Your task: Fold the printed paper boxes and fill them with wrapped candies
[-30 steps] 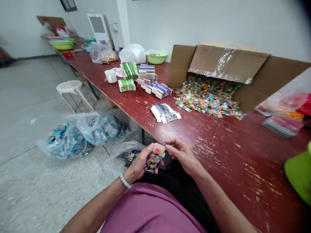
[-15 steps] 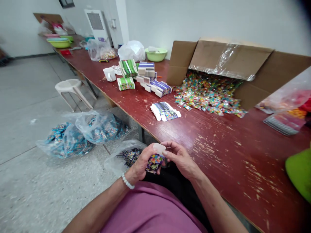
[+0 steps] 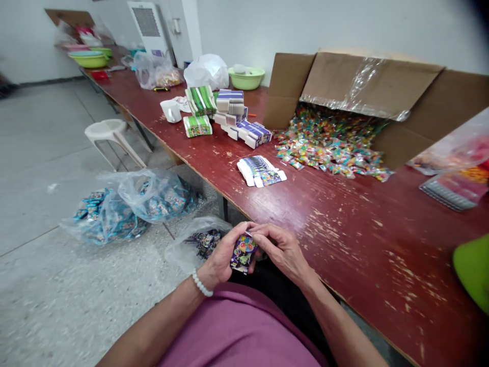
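Observation:
A small dark purple candy box [image 3: 243, 252] with colourful print is held over my lap, just off the table's front edge. My left hand [image 3: 222, 254] wraps round it from the left side. At the box's top end, the fingers of my right hand [image 3: 280, 247] press together against the edge. The white flap there is mostly hidden by my fingers. Flat printed cartons [image 3: 261, 171] lie fanned on the table beyond my hands. Below and to the left, an open plastic bag [image 3: 181, 250] contains many similar dark boxes.
On the red table [image 3: 344, 244], wrapped candies [image 3: 324, 148] spill from a cardboard box [image 3: 367, 84]. Bundles of purple cartons [image 3: 254, 133] and green cartons [image 3: 200, 100] stand near a white mug [image 3: 170, 111]. Bags of blue boxes [image 3: 114, 216] and a stool [image 3: 109, 133] are on the floor.
The white flap that stood up from the box's top end has been folded down. My right fingers have moved onto that end, and my left fingers have come over it.

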Demonstrator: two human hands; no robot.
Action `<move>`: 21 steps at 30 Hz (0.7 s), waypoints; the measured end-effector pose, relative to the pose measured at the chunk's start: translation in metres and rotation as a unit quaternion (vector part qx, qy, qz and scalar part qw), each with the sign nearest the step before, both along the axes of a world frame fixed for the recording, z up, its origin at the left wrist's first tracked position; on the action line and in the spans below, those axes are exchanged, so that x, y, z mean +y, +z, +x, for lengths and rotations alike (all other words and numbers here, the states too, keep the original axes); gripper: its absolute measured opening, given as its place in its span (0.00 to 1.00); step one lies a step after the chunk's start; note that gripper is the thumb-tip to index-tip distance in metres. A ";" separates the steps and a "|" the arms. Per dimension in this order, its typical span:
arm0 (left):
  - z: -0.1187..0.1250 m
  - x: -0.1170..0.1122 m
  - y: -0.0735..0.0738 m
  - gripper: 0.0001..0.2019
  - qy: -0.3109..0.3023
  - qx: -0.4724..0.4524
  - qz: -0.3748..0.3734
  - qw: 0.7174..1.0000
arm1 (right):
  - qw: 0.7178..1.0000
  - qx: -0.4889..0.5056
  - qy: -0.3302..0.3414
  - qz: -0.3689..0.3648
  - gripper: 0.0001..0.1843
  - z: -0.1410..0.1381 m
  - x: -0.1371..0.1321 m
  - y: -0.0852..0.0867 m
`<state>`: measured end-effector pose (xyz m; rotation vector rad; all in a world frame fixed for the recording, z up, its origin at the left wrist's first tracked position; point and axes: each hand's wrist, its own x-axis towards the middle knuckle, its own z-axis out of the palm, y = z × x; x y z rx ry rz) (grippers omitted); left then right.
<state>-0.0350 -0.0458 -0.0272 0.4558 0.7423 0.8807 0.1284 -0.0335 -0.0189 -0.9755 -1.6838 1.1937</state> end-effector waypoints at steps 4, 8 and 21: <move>0.003 0.000 -0.004 0.31 0.006 0.026 0.028 0.999 | 0.992 0.062 0.001 -0.107 0.11 -0.007 0.004 0.003; 0.002 -0.001 -0.004 0.38 -0.024 0.046 0.035 0.998 | 0.966 0.147 0.045 -0.208 0.14 -0.008 0.010 0.007; -0.006 0.010 -0.006 0.22 0.056 -0.050 -0.063 0.995 | 0.969 -0.174 -0.021 0.171 0.39 -0.017 -0.018 -0.016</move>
